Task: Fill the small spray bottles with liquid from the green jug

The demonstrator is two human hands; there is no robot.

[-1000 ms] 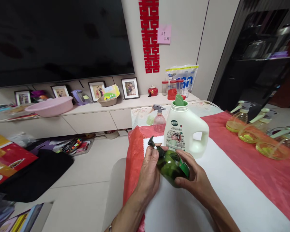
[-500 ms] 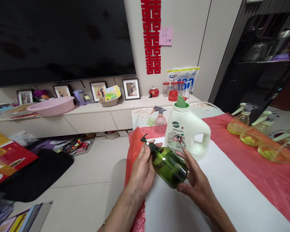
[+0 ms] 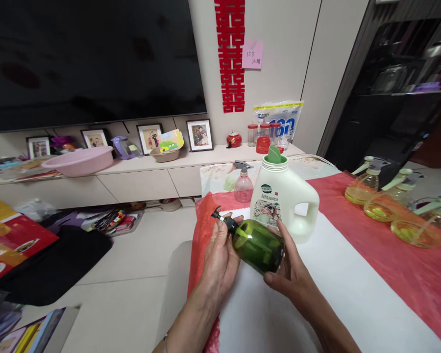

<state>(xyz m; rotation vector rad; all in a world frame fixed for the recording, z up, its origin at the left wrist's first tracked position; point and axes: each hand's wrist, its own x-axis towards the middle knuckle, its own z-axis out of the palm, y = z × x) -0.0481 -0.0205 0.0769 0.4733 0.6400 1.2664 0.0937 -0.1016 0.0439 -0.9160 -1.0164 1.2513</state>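
A green see-through pump bottle (image 3: 259,245) with a black pump head is held tilted above the white table cover (image 3: 327,289), its pump pointing up and left. My left hand (image 3: 220,260) is wrapped round the neck end, with the thumb by the black collar. My right hand (image 3: 292,267) grips the bottle's base end between thumb and fingers. Just behind the bottle stands a large pale jug (image 3: 284,201) with a handle and a green piece in its open mouth. To the jug's left is a pink spray bottle (image 3: 244,187).
Several clear bottles with yellow liquid (image 3: 380,208) stand on the red cloth (image 3: 385,264) at the right. A long low cabinet (image 3: 139,181) behind bears a pink basin (image 3: 83,161), photo frames and red-lidded jars. A black screen (image 3: 95,59) hangs above it.
The green bottle has turned slightly toward level, its base end rising. My right hand has shifted slightly up and left with it.
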